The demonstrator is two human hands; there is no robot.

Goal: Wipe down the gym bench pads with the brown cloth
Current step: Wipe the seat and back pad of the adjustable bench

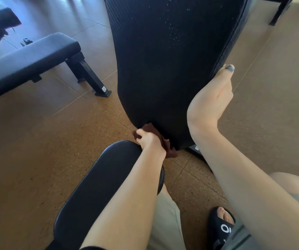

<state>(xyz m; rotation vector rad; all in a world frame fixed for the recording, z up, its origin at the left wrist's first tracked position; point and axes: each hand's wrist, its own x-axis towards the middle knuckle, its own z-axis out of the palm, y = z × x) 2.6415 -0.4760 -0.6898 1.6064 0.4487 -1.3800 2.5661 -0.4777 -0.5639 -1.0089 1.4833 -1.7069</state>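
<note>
Brown cloth (165, 141): bunched in my left hand (149, 140), pressed to the low end of the back pad (168, 60)
Left hand: fingers curled tight round cloth
Right hand (211, 103): gripping the back pad's right edge
Seat pad (98, 188): just below the cloth
Flat bench (28, 56): left, well apart
Floor (37, 145): brown, speckled

Both forearms are bare, without sleeves on them. The right hand (211, 98) has dark grey-blue polish on the thumbnail. The left hand (149, 139) wears no ring that can be seen. The person wears light beige shorts (165, 219) and a black slide sandal (221, 226) with white lettering on its strap; the toes are uncovered.
</note>
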